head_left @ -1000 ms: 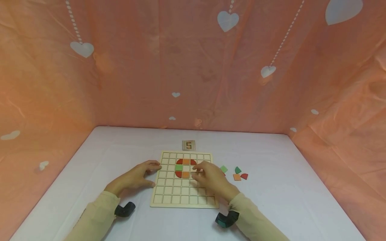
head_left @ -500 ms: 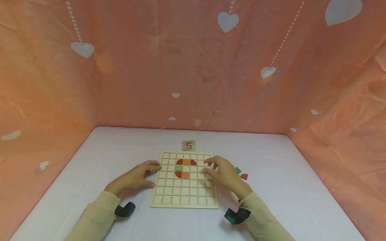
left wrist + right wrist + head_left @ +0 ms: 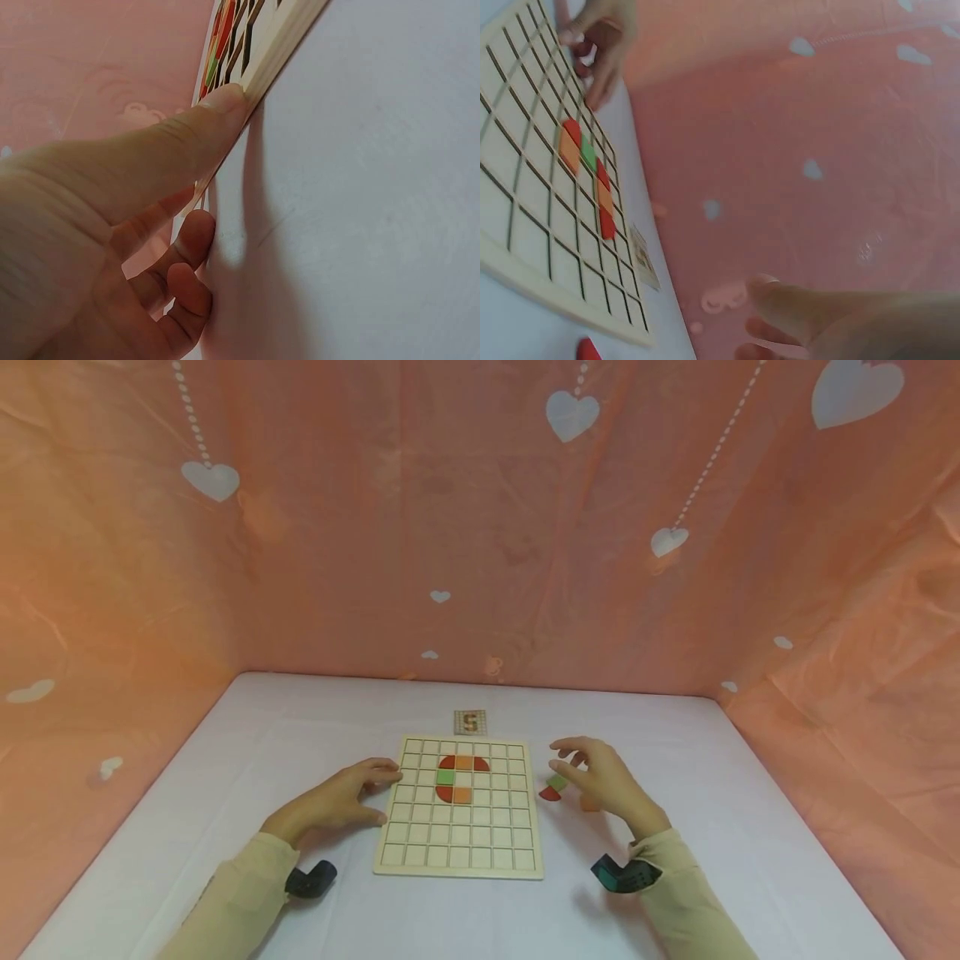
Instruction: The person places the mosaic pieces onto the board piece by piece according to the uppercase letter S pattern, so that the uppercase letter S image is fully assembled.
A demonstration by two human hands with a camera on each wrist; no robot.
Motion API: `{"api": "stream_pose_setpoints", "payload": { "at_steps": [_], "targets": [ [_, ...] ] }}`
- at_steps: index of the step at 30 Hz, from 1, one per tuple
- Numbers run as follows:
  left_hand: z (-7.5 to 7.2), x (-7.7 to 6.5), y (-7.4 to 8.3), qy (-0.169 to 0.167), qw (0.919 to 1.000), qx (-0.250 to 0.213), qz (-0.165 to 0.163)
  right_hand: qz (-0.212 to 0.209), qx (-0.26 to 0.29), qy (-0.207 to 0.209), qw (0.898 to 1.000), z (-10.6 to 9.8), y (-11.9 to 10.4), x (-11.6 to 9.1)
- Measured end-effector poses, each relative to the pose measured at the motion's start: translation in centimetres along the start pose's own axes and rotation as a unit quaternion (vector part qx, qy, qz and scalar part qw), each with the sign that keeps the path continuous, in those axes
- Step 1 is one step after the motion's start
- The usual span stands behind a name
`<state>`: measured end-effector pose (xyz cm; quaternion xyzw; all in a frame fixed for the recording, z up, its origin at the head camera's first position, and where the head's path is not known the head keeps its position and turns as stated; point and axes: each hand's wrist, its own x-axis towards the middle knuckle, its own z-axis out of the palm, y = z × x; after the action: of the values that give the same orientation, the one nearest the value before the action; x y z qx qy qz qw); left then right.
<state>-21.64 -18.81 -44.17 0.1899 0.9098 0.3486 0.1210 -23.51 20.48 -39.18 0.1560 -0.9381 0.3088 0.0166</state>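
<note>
A pale wooden grid board (image 3: 480,852) lies mid-table, bearing several red, orange and light green tiles (image 3: 462,796) near its middle. My left hand (image 3: 330,800) is at the board's left edge; in the left wrist view its thumb (image 3: 180,146) touches the rim. To the right of the board hovers my right hand (image 3: 606,783), fingers loosely bent with nothing between them. Below its fingertips lie a light green square tile (image 3: 557,782) and a red rounded tile (image 3: 550,794). An orange tile (image 3: 590,804) is partly hidden behind that hand.
A small card (image 3: 470,722) printed with an S-like or 5-like figure lies just beyond the board. White cloth (image 3: 322,718) covers the table, and a pink-orange curtain (image 3: 480,527) with hearts encloses its back and sides.
My right hand has moved right, off the board and over the loose tiles, some of which it now covers. The left hand stays at the board's edge.
</note>
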Motion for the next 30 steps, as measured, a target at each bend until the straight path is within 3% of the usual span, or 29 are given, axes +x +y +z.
{"api": "stream_pose_setpoints", "payload": {
  "at_steps": [11, 18, 24, 30],
  "targets": [
    [0.0, -0.2, 0.1, 0.002, 1.0, -0.001, -0.001, 0.022, 0.024, -0.037, 0.999, -1.6, 3.4, 0.4],
    [0.0, -0.1, 0.3, 0.001, 1.0, -0.005, -0.002, 0.01, 0.027, -0.055, 0.998, -2.0, 5.1, 0.3],
    [-0.1, -0.2, 0.4, 0.0, 1.0, -0.009, 0.001, 0.026, 0.037, -0.068, 0.997, -2.0, 6.2, 0.2],
    [-0.1, -0.3, 0.5, 0.0, 0.9999, -0.01, -0.008, 0.068, 0.044, -0.084, 0.993, -1.8, 6.7, 0.1]
  ]
}}
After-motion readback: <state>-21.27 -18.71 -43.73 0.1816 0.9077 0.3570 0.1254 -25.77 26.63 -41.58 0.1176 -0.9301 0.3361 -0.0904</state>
